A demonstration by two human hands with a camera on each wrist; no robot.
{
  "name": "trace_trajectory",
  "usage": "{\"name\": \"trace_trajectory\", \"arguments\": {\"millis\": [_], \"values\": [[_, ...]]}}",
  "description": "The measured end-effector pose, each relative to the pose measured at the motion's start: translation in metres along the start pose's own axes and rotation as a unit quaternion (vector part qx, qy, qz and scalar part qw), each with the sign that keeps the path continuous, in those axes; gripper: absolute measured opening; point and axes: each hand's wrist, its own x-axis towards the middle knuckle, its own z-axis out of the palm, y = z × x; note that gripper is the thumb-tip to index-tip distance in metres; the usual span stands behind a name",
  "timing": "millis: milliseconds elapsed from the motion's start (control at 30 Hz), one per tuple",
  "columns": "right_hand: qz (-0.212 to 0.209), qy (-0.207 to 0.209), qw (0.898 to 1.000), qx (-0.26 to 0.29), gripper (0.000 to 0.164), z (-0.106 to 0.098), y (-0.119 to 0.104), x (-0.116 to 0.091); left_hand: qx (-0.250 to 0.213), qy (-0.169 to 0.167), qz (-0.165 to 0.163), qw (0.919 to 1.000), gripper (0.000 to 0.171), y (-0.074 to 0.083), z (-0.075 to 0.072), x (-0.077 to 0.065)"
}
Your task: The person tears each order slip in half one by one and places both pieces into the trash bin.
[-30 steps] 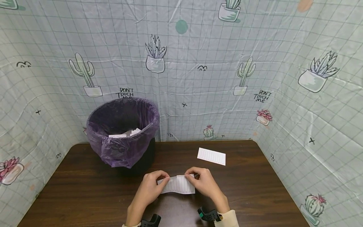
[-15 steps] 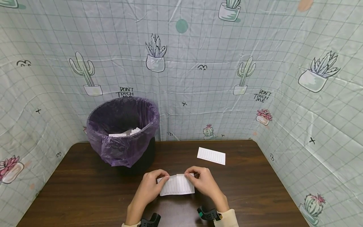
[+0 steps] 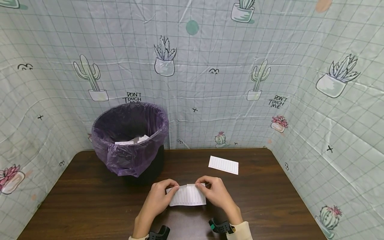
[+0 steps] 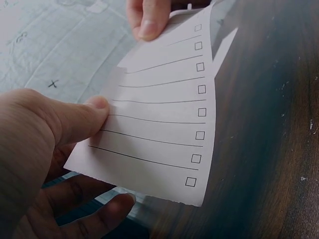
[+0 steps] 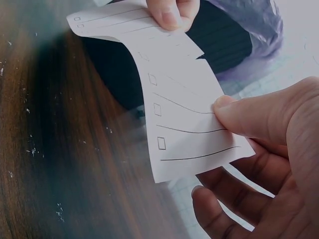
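Observation:
A white checklist slip (image 3: 188,196), ruled with lines and small square boxes, is held up above the table between both hands. My left hand (image 3: 159,197) pinches its far edge near the left end, thumb on the printed face. Near the right end, my right hand (image 3: 220,193) pinches that same edge. Between the two grips the edge has a short notch, which shows as a small tear in the slip (image 5: 192,82) in the right wrist view. Its boxes run along the edge nearest the person. Behind the paper, part of the left fingers is hidden.
A dark bin (image 3: 154,170) with a purple liner (image 3: 130,160) stands at the back left, white paper pieces (image 3: 124,143) inside. Another lined slip (image 3: 223,165) lies on the brown wooden table (image 3: 84,200) at the back right. Cactus-print cloth (image 3: 192,83) surrounds the table.
The slip's near edge, arched and wavy a second ago, now hangs flatter and more of the printed face shows. Both hands stay almost in place with the same pinch.

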Motion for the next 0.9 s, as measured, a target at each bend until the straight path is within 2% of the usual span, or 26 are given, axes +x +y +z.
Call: {"name": "trace_trajectory", "arguments": {"millis": [900], "values": [[-0.007,-0.001,1.0,0.004,0.006,-0.0003,-0.0008,-0.0008,-0.005,0.002,0.005,1.0,0.007,-0.0002,-0.0016,-0.0004]]}}
